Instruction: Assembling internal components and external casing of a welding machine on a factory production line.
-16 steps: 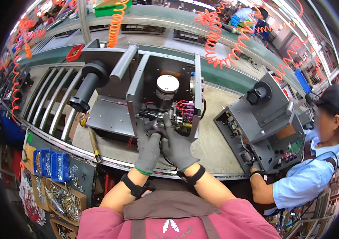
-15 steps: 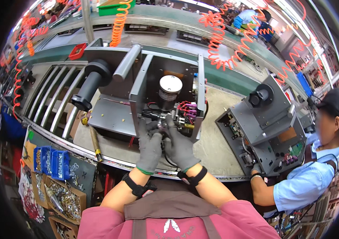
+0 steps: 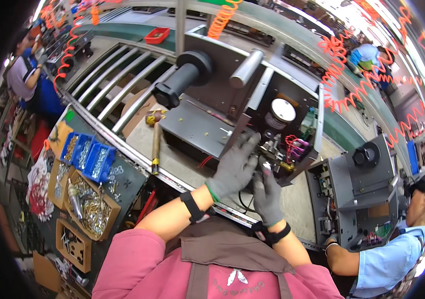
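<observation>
A dark grey metal housing (image 3: 200, 127) stands on the bench in front of me, holding a cylinder with a round white top (image 3: 283, 110). Below that cylinder sit metal fittings (image 3: 271, 143) and a brass piece (image 3: 287, 166), beside red and purple wiring (image 3: 296, 145). My left hand (image 3: 235, 164), in a grey glove, reaches over the divider panel's edge, fingers stretched out toward the fittings. Closed at the near side of the opening, my gloved right hand (image 3: 268, 197) has a small dark and shiny piece at its fingertips that I cannot make out. A black cable (image 3: 245, 202) hangs between the hands.
A yellow-handled tool (image 3: 156, 149) lies left of the housing, before metal rollers (image 3: 127, 79). Blue bins (image 3: 85, 154) and a carton of screws (image 3: 93, 209) stand lower left. At right, a co-worker (image 3: 392, 254) works at a second housing (image 3: 367, 174). Orange coiled hoses (image 3: 334, 65) hang above.
The view has swung left, so the housing appears further right and tilted. My hands, close together at the fittings before, are now further apart; the left one's fingers have straightened.
</observation>
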A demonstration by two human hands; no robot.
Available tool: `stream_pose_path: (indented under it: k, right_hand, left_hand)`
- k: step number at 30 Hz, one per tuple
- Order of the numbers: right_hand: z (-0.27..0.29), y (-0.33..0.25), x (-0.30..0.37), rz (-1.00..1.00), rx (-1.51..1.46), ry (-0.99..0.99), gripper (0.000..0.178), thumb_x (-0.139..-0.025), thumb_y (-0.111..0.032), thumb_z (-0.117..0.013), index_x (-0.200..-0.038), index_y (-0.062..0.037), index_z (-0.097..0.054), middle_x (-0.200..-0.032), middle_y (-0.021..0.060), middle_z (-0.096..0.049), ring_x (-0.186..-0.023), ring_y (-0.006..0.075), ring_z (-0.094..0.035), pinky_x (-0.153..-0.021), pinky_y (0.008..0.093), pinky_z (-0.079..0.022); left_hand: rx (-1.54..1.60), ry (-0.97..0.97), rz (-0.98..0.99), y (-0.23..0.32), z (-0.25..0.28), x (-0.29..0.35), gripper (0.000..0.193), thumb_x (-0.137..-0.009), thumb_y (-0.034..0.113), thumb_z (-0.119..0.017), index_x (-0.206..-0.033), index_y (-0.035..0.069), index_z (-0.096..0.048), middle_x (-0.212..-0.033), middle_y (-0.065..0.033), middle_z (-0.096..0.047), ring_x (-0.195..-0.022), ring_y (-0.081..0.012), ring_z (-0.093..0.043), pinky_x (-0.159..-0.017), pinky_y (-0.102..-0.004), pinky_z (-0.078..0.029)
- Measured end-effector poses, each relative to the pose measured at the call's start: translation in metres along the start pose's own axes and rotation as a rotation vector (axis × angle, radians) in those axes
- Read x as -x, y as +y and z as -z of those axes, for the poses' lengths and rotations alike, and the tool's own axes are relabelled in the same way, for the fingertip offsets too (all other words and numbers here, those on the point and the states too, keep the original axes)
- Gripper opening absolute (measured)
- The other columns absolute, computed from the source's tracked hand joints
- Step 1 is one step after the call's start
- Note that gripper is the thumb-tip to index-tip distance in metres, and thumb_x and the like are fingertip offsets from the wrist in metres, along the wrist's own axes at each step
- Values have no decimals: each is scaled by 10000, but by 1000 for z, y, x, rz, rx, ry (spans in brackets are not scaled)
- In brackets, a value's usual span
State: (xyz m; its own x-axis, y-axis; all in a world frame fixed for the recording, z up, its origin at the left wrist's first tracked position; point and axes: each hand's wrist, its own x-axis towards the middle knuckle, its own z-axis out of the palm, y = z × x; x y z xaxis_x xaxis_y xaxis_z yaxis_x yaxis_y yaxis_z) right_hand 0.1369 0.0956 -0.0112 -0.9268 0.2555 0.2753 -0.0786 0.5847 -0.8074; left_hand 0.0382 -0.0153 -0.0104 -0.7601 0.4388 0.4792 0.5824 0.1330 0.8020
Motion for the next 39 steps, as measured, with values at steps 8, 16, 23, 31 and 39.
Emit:
stream_pose_path:
  k: [8,16,23,31,39]
  right_hand:
    - [-39,-31,6,-82,-566,-245,459,-985,-342,-368,-1181,36,-542,-1079,126,-597,-959,204,-590,-828,323,-482]
    - [-113,-72,-27,277,-130,-390,340,-867,-125,-584,-1189,-29,-535,-1038,163,-586,-925,289,-589,-823,348,-469]
    - [-159,-63,-90,446,297,-64,366,-817,-153,-588,-1170,-75,-538,-1161,181,-547,-1066,364,-503,-934,455,-383]
    - [-160,-47,-140,132,765,85,439,-790,-161,-591,-1196,-14,-509,-1255,183,-497,-1191,333,-434,-1016,440,-326]
    - [-171,-54,-164,-123,1041,-197,386,-801,-141,-580,-1170,-34,-547,-1178,166,-566,-1068,321,-552,-848,418,-469]
  left_hand:
    - [47,-225,361,8,45,87,825,-745,63,-578,-1432,2,-125,-1068,-249,-567,-971,-398,-586,-830,-432,-483]
    - [-597,242,568,-22,171,175,351,-793,106,-513,-1137,97,-582,-925,-174,-599,-869,-348,-594,-759,-426,-488]
    - [-960,507,736,-65,285,274,344,-740,45,-489,-1054,92,-622,-964,-163,-587,-910,-365,-566,-803,-451,-448]
    - [-865,477,784,-111,303,270,404,-738,33,-525,-1138,35,-576,-1121,-198,-527,-1058,-356,-503,-936,-426,-396]
    - [-631,493,405,-112,274,183,380,-750,83,-585,-1128,43,-578,-1058,-161,-586,-1027,-322,-542,-913,-404,-427]
